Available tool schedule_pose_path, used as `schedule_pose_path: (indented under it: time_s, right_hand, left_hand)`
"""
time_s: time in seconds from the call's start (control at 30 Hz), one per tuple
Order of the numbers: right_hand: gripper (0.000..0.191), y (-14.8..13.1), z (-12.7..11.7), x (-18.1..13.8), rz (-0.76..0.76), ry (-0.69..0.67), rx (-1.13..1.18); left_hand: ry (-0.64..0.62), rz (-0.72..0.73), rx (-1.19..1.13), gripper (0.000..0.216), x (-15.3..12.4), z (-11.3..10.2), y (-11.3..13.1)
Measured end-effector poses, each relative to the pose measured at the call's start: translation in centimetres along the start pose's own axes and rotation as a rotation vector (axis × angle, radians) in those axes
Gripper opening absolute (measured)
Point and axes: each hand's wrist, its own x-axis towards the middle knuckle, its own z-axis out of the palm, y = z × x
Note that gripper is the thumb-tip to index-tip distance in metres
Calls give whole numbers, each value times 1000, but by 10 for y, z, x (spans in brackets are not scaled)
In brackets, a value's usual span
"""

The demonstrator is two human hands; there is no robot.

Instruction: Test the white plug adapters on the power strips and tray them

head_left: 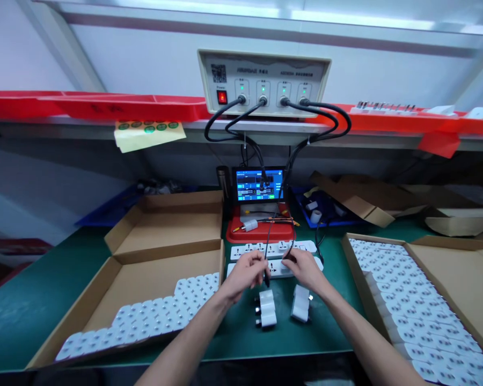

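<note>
My left hand (247, 272) is over the near white power strip (277, 267), its fingers closed on a thin black cable (268, 241) whose dark end points down. My right hand (306, 268) is at the same strip, with its fingertips pinched together by a second black cable (293, 236). Exactly what those fingertips grip is hidden. Behind lies another white power strip (272, 250) with small white adapters in it. Closer to me are a row of white plug adapters (268, 309) with prongs facing left and a second group of adapters (301, 303).
An open cardboard box (112, 292) partly filled with white adapters stands left; a fuller box (370, 289) stands right. Behind the strips, a lit screen (249, 185) stands by a red base (233, 231). Thick cables hang from a tester (265, 80) on the shelf.
</note>
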Motion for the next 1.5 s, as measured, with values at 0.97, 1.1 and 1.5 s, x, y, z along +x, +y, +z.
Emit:
schedule_pose_path:
  time_s: [0.97, 1.1, 1.5]
  right_hand:
    - [10, -30, 56, 27, -210, -161, -221]
    - [11, -29, 56, 26, -209, -141, -178]
    - [8, -28, 66, 23, -218, -93, -181]
  left_hand:
    - [244, 210, 698, 22, 3, -71, -26]
    - [247, 230, 751, 19, 2, -69, -23]
    - [229, 335, 841, 17, -2, -59, -41]
